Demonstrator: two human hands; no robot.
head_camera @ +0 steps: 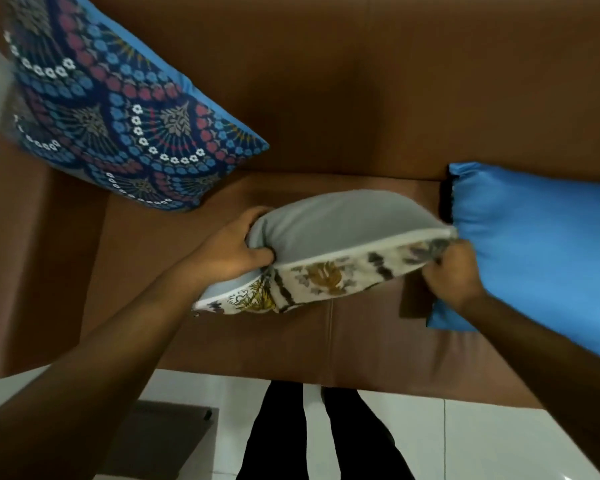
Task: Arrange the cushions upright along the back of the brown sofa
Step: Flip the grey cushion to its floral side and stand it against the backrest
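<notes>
A grey-backed cushion point(329, 230) with a white floral front hangs just above the seat of the brown sofa point(361, 98), tilted. My left hand point(232, 252) grips its left edge and my right hand point(452, 275) pinches its right corner. A blue patterned cushion point(111, 116) leans upright in the sofa's left corner against the backrest. A plain blue cushion point(541, 251) lies on the seat at the right, touching my right hand.
White tiled floor point(430, 438) runs in front of the sofa, where my dark-trousered legs point(312, 434) stand. A dark low piece of furniture point(160, 441) sits on the floor at the lower left. The sofa's left armrest point(32, 254) bounds the seat.
</notes>
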